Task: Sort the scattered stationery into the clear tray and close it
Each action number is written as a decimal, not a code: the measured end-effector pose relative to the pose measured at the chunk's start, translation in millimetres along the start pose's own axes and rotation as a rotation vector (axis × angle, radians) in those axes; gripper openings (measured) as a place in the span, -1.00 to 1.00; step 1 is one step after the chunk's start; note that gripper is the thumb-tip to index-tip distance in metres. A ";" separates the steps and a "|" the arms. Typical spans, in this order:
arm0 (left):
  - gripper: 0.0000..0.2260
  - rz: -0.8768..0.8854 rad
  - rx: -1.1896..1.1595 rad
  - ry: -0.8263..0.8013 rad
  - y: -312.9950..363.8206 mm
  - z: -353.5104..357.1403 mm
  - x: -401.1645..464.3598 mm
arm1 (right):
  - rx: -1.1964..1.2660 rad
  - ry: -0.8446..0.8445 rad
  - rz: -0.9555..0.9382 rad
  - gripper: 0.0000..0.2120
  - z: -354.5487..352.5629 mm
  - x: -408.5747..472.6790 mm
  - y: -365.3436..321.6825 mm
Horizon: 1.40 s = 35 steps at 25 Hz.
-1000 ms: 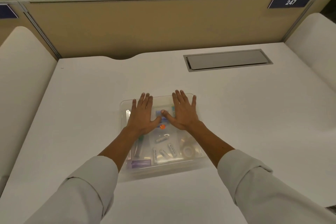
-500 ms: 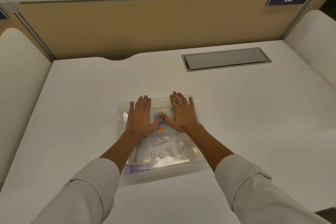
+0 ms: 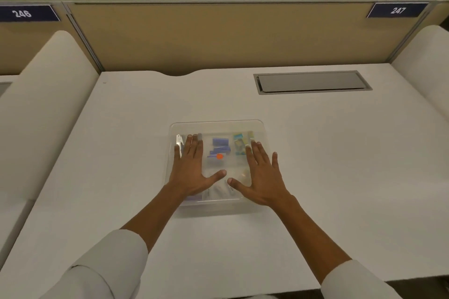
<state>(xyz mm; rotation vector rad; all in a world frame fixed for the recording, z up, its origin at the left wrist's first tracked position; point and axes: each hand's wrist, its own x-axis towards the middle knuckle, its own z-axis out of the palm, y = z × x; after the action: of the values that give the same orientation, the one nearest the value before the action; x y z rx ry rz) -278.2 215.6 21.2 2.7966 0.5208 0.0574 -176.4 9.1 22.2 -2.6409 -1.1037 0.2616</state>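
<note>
The clear tray (image 3: 216,126) sits in the middle of the white desk with its clear lid on top. Through the lid I see blue pieces with an orange dot (image 3: 219,149), teal and yellow clips (image 3: 239,143) and a metal clip (image 3: 179,144). My left hand (image 3: 192,170) lies flat on the left half of the lid, fingers spread. My right hand (image 3: 263,175) lies flat on the right half, near the front right corner. Both palms press down and hold nothing. Items in the front compartments are mostly hidden under my hands.
A grey cable hatch (image 3: 312,81) is set in the desk at the back right. A tan divider panel (image 3: 218,36) closes the back, with label 247 (image 3: 397,10). Rounded white side panels (image 3: 46,104) flank the desk.
Both hands have slid from the lid's far middle toward me and apart, to its left and right halves. The blue pieces and clips at the back are now uncovered.
</note>
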 end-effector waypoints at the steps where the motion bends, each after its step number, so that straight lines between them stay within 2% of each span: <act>1: 0.09 0.002 0.012 0.002 1.5 0.6 -13.4 | -0.021 0.006 0.005 0.05 4.3 -9.4 0.4; 7: 0.20 -0.079 0.115 0.010 -1.7 6.9 -60.3 | -0.019 0.055 0.045 0.09 14.1 -25.6 4.3; 18: 0.22 -0.091 0.161 0.019 -0.2 10.7 -62.4 | -0.013 0.076 0.108 0.18 20.0 -24.9 4.9; 29: 0.19 -0.065 0.161 -0.048 3.7 3.8 -64.8 | -0.142 -0.031 0.111 0.08 9.8 -25.1 -1.1; 32: 0.11 -0.039 0.150 -0.059 6.8 -6.2 -65.9 | -0.113 -0.025 0.126 0.00 2.6 -27.6 -4.3; 35: 0.05 -0.065 0.066 -0.023 18.0 -22.0 -62.5 | -0.100 -0.033 0.112 0.02 -4.9 -32.4 -11.8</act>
<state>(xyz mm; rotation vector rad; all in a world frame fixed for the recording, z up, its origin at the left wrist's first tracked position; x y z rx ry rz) -332.4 183.4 48.4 2.8377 0.6190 -0.0051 -205.4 -7.0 32.5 -2.8009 -1.0054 0.2801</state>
